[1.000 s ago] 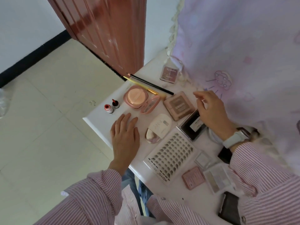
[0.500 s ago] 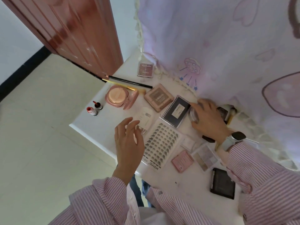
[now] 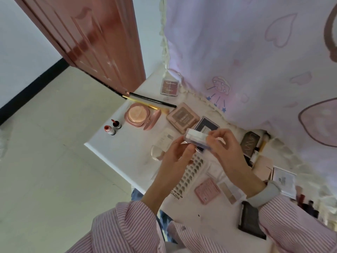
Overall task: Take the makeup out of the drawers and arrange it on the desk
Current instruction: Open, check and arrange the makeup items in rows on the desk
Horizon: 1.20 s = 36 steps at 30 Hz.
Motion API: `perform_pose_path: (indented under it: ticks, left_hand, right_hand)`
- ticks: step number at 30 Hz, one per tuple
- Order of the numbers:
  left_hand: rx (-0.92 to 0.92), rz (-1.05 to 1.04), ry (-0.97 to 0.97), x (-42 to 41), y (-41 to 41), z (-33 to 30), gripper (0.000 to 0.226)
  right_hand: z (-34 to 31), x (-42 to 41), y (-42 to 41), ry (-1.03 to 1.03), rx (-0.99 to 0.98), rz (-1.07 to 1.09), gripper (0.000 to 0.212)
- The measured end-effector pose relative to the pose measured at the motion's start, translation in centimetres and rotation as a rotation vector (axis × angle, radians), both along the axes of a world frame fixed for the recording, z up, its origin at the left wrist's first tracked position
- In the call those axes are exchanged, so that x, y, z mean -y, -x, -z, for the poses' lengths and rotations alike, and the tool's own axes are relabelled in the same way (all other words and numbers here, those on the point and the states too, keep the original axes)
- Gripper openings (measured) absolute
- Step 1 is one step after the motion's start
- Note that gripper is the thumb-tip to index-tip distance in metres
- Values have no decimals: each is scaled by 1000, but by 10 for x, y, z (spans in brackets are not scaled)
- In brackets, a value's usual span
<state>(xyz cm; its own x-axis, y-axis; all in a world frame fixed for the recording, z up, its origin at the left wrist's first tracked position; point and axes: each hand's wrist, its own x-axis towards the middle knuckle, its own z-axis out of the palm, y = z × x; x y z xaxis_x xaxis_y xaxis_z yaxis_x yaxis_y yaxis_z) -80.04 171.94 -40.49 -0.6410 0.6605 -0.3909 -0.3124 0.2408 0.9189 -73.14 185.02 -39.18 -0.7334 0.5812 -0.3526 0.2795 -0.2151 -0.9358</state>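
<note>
"XOYO" is printed along the near edge of the false-lash tray [image 3: 189,172]

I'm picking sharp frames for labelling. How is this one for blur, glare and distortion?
Head view: the left hand and right hand are motion-smeared around the small clear box; its label is unreadable. The bottom-right corner is also smeared. Daylight sheen streaks the door. Wide-angle bending tilts the desk edge and the door. Lighting is soft, shadows faint.

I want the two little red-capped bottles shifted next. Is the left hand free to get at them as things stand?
Probably not yet: the left hand is holding the small clear box together with the right hand. Otherwise the desk between it and the bottles lies bare.
</note>
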Motion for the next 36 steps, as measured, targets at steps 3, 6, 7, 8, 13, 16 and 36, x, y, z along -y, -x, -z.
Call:
perform_pose_path:
  ticks: [3, 6, 7, 8, 13, 16, 36]
  left_hand:
    - [139, -43, -83, 11, 1, 0, 35]
    - [287, -117, -220, 19, 6, 4, 45]
    - [382, -163, -256, 22, 9, 6, 53]
    - [454, -191, -288, 25, 11, 7, 56]
    - [413, -268, -180, 47, 12, 19, 53]
    - [339, -291, -127, 56, 13, 23, 54]
    - [359, -280, -33, 102, 31, 38, 70]
  right_hand:
    - [0, 17, -2, -178, 19, -209, 34]
    - [-1, 34, 3, -481, 39, -421, 35]
    - [-1, 39, 6, -562, 40, -465, 34]
    - [-2, 42, 10, -638, 50, -502, 36]
    - [-3, 54, 31, -776, 165, -742, 78]
    - [1, 58, 38, -788, 185, -911, 86]
    - [7, 85, 73, -893, 29, -1268, 91]
